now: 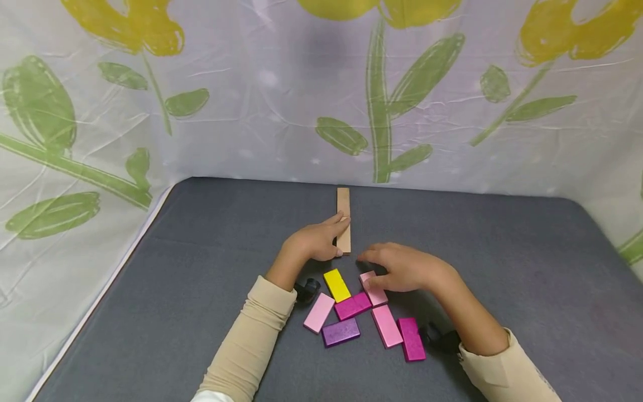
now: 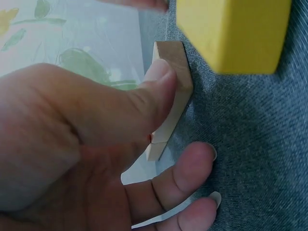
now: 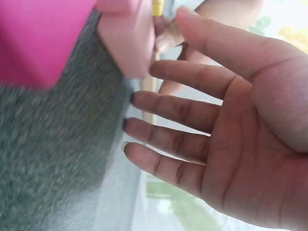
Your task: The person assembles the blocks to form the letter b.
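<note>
Two plain wooden blocks (image 1: 344,241) lie end to end in a line toward the back edge of the table. My left hand (image 1: 315,240) pinches the nearer one, its thumb at the near end and fingers reaching along it. In the left wrist view the thumb covers part of the wooden block (image 2: 173,53). My right hand (image 1: 409,267) hovers with spread fingers over a light pink block (image 1: 378,295); in the right wrist view its palm (image 3: 250,144) holds nothing. Whether the thumb touches that pink block (image 3: 127,43), I cannot tell.
Near the hands lie a yellow block (image 1: 337,285), a magenta block (image 1: 353,306), a purple block (image 1: 341,333), a pale pink block (image 1: 318,312), another pink block (image 1: 387,326) and a second magenta block (image 1: 411,339). A flower-printed curtain (image 1: 281,111) stands behind the dark tabletop (image 1: 201,268).
</note>
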Available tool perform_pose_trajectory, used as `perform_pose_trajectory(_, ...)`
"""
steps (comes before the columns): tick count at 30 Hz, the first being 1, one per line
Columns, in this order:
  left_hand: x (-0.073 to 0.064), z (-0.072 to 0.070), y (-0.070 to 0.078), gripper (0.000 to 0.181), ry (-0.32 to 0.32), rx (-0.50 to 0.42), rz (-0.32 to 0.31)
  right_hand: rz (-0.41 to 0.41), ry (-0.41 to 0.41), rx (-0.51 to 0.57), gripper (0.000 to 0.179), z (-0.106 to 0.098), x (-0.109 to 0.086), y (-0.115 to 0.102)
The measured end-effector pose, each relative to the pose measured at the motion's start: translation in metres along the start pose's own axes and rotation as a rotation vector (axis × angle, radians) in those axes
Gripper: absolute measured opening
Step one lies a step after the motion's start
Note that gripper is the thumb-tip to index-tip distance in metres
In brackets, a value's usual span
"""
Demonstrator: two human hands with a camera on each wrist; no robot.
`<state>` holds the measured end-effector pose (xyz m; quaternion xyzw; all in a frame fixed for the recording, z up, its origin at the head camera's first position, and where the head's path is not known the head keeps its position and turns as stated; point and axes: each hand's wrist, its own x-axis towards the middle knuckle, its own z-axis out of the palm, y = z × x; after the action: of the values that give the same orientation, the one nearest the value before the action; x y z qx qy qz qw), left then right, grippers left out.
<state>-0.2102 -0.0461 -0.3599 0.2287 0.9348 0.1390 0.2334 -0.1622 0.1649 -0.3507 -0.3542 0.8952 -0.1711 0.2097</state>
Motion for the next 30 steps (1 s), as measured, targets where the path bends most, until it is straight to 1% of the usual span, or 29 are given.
perform_pose_trajectory(3, -0.001, 0.000, -0.001, 0.076, 0.004, 0.004, -0.004, -0.036, 0.002, 0.009, 0.036, 0.001, -0.003, -0.009)
perform_pose_trajectory(6, -0.002, 0.000, -0.002, 0.075, 0.007, 0.010, -0.013, -0.075, 0.001, 0.005, 0.032, 0.005, -0.004, -0.020)
perform_pose_trajectory(8, -0.002, 0.000, -0.003, 0.075, 0.010, 0.011, -0.015, -0.100, 0.007, -0.028, 0.031, 0.010, -0.004, -0.027)
perform_pose_trajectory(12, -0.003, 0.001, -0.003, 0.075, 0.013, 0.003, -0.014, -0.127, 0.040, -0.141, 0.027, 0.018, -0.004, -0.036)
perform_pose_trajectory(13, -0.003, 0.001, -0.003, 0.075, 0.011, 0.002, -0.015, -0.112, 0.036, -0.149, 0.025, 0.020, -0.004, -0.038)
perform_pose_trajectory(15, -0.003, 0.000, -0.003, 0.075, 0.007, -0.002, -0.018, -0.065, 0.001, -0.149, 0.024, 0.021, -0.006, -0.042)
perform_pose_trajectory(19, -0.005, -0.001, -0.002, 0.075, -0.006, -0.008, -0.023, 0.057, -0.123, -0.073, 0.032, 0.020, -0.010, -0.049)
perform_pose_trajectory(22, -0.010, -0.004, 0.000, 0.071, 0.006, 0.003, -0.031, 0.107, -0.185, -0.022, 0.040, 0.021, -0.012, -0.048)
perform_pose_trajectory(24, -0.016, -0.006, 0.002, 0.057, 0.028, 0.016, -0.046, 0.147, -0.217, 0.013, 0.044, 0.019, -0.011, -0.045)
perform_pose_trajectory(26, -0.022, -0.008, 0.006, 0.034, 0.035, 0.022, -0.066, 0.193, -0.236, 0.046, 0.047, 0.015, -0.011, -0.039)
perform_pose_trajectory(27, -0.025, -0.008, 0.007, 0.028, 0.022, 0.021, -0.075, 0.218, -0.240, 0.062, 0.048, 0.013, -0.010, -0.035)
perform_pose_trajectory(28, -0.028, -0.008, 0.009, 0.028, -0.001, 0.006, -0.090, 0.242, -0.239, 0.079, 0.047, 0.012, -0.010, -0.032)
perform_pose_trajectory(30, -0.034, -0.006, 0.013, 0.036, -0.061, -0.028, -0.122, 0.271, -0.231, 0.100, 0.047, 0.009, -0.009, -0.026)
